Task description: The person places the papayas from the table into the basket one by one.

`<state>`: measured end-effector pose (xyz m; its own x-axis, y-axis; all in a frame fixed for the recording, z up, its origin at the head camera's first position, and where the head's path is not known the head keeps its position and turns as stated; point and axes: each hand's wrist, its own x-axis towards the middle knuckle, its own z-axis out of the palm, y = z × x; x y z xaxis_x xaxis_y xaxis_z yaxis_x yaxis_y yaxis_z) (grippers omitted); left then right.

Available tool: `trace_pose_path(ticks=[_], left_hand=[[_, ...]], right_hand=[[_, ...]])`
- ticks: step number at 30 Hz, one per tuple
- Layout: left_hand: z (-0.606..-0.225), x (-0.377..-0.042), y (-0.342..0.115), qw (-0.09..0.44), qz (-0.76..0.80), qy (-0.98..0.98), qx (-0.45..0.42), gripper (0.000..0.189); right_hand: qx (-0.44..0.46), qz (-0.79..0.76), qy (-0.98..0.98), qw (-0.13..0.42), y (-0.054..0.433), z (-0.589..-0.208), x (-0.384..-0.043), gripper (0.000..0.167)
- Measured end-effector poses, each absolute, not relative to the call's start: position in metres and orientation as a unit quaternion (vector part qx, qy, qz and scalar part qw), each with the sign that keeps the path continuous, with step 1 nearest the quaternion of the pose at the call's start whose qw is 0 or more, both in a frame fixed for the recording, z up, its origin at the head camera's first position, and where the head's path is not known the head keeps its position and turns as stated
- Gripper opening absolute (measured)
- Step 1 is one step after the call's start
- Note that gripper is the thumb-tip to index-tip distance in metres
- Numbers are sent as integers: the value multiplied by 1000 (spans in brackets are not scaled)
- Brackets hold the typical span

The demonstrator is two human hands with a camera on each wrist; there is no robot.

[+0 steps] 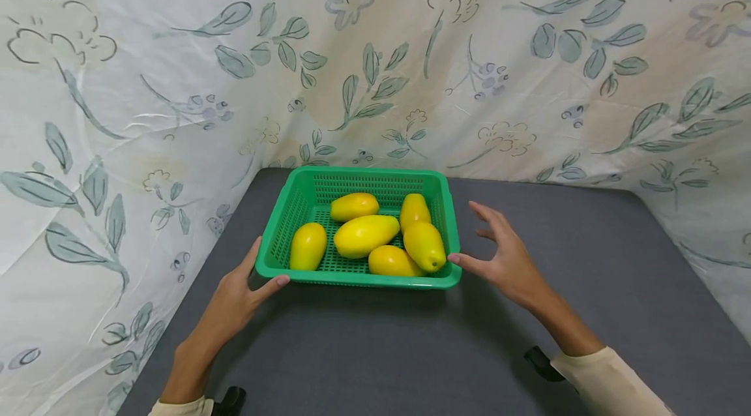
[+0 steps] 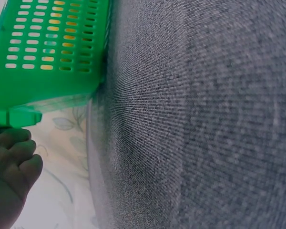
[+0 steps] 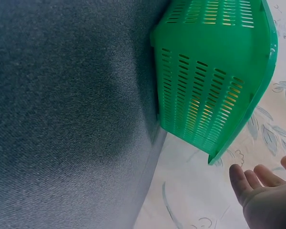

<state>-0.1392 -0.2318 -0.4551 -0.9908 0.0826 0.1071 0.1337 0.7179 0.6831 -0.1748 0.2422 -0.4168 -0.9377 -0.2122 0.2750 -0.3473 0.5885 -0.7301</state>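
A green plastic basket (image 1: 358, 279) with slotted sides stands on the grey tabletop, holding several smooth yellow, mango-like fruits (image 1: 366, 237). My left hand (image 1: 231, 298) holds the basket's near left corner, thumb at the front rim and fingers along the left side. In the left wrist view, that hand's fingers (image 2: 21, 155) sit right at the rim's end. On the other side, my right hand (image 1: 507, 263) has its fingers spread, the thumb tip right at the near right corner. The right wrist view shows its fingers (image 3: 257, 179) apart from the basket wall (image 3: 200, 90).
Dark grey cloth (image 1: 375, 351) covers the table. A pale floral sheet (image 1: 375, 64) hangs behind it and along the left side. Dark straps (image 1: 542, 364) show by both wrists, below cream sleeves (image 1: 610, 383).
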Motion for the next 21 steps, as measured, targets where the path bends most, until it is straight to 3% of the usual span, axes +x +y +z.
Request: trace_pose_path(ticks=[9, 15, 21], left_hand=[[-453, -142, -233, 26, -356, -932, -58, 102], [-449, -147, -240, 18, -324, -944, -61, 108], [-430, -155, -246, 6, -297, -953, -56, 108]], right_hand=[[186, 378, -897, 137, 263, -427, -159, 60], [183, 263, -931, 172, 291, -436, -148, 61], [148, 155, -963, 164, 331, -440, -146, 67]])
